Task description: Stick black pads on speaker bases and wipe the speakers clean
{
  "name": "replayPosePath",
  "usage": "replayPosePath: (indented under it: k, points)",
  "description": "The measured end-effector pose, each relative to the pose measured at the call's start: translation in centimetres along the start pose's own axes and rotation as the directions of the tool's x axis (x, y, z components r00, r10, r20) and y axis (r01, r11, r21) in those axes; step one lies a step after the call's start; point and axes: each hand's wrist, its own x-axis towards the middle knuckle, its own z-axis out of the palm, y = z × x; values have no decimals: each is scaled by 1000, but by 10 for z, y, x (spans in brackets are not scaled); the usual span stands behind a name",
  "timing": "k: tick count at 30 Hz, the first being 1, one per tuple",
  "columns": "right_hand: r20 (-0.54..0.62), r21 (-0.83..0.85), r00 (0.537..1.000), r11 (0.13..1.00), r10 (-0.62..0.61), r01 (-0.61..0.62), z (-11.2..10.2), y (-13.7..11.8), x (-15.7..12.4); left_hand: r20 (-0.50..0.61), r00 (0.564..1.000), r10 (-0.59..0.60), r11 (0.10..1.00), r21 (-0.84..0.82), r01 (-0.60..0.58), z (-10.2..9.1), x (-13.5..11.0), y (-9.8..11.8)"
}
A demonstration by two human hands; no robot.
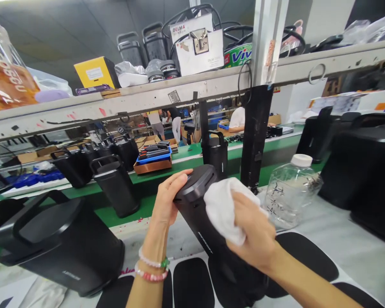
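A tall black speaker-like unit (pixel 200 222) with rounded corners and small pale lettering leans tilted over the table in front of me. My left hand (pixel 168 196), with two beaded bracelets at the wrist, is wrapped round the side of its top end. In my right hand (pixel 253 231) is a bunched white cloth (pixel 226 209), pressed against the unit's upper right side. Slight motion blur covers the right hand, and the cloth hides part of the casing. Beneath lie several flat black rounded pads (pixel 192 282) on a white sheet.
A similar black unit with a handle (pixel 60 244) stands at left, and more (pixel 372 171) at right. A clear plastic bottle (pixel 290 196) is beside my right hand. Behind runs a green conveyor (pixel 150 203). A loaded shelf (pixel 141 96) spans above; a dark post (pixel 256 137) supports it.
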Motion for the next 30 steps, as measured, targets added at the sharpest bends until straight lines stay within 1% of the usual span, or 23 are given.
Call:
replayPosePath:
  k: [1,2,4,6,8,11,13,15,18,22,26,28,30]
  points:
    - [25,9,999,999,-41,41,0,1,3,-57,998,23,1000,-7,-24,3,1,-3]
    - [21,8,999,999,-46,46,1,2,5,-112,992,50,999,-13,-52,6,2,-6]
    - [-40,-19,999,1000,17,-18,4,3,5,-195,977,91,995,-18,-96,10,3,-11]
    - [-68,-32,996,998,50,-53,6,5,2,-228,967,110,993,-12,-116,12,2,-12]
    - [-47,-15,998,999,32,-32,7,6,-2,-240,962,129,991,3,-132,13,1,-12]
    - [-94,-24,994,998,49,-51,5,8,-5,-251,954,163,987,34,-159,16,-1,-11]
    - [-93,-22,996,1000,2,-4,3,9,-5,-254,951,177,984,51,-169,17,-3,-11]
    - [-58,-9,998,999,-35,34,2,10,-6,-257,948,189,982,69,-177,18,-4,-11]
    - [-83,-54,996,998,36,-40,0,11,-6,-253,947,199,979,87,-183,18,-4,-11]
    - [-44,-46,999,998,-32,30,-3,10,-6,-244,942,229,972,111,-208,18,-5,-11]
    - [-63,-69,997,997,38,-42,-4,10,-4,-250,941,228,972,115,-205,18,-5,-11]
    - [-84,-71,996,997,26,-32,-4,10,-3,-249,942,226,972,113,-204,19,-5,-11]
    - [-95,-88,995,995,41,-49,-4,9,-1,-248,941,231,972,112,-209,19,-5,-11]
